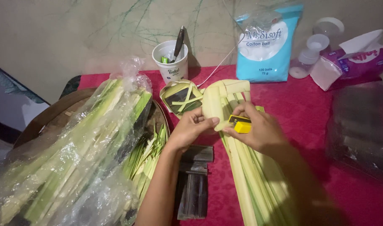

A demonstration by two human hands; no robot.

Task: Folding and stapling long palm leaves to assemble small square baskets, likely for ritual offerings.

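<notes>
- The desk (308, 113) has a dark red cloth over it, and the work goes on near its middle, close to the wall.
- On the left, a big clear plastic bag (66, 167) full of long green and pale leaf strips lies over a round brown tray (45, 117); more loose strips lie beside it.
- A bundle of pale palm leaves (250, 175) runs from the person's lap side up to the hands. Its top end is folded over into a wide loop, and this is the piece in hand.
- At the back stand a blue bag of cotton balls (267, 46), a purple pack of tissues (359, 58) and a white paper cup (171, 62) with a pen in it.
- A small finished leaf basket (181, 97) sits just behind the hands, in front of the cup.
- The left hand (191, 129) has its fingers closed on the edge of the folded leaf and holds the fold in shape.
- The right hand (258, 129) is closed around a small yellow and black stapler (240, 124), pressed against the fold.
- I judge the step is the fastening of the fold. The next move asks for a firm squeeze, with the left thumb kept away from the stapler mouth and the leaf layers kept even.
</notes>
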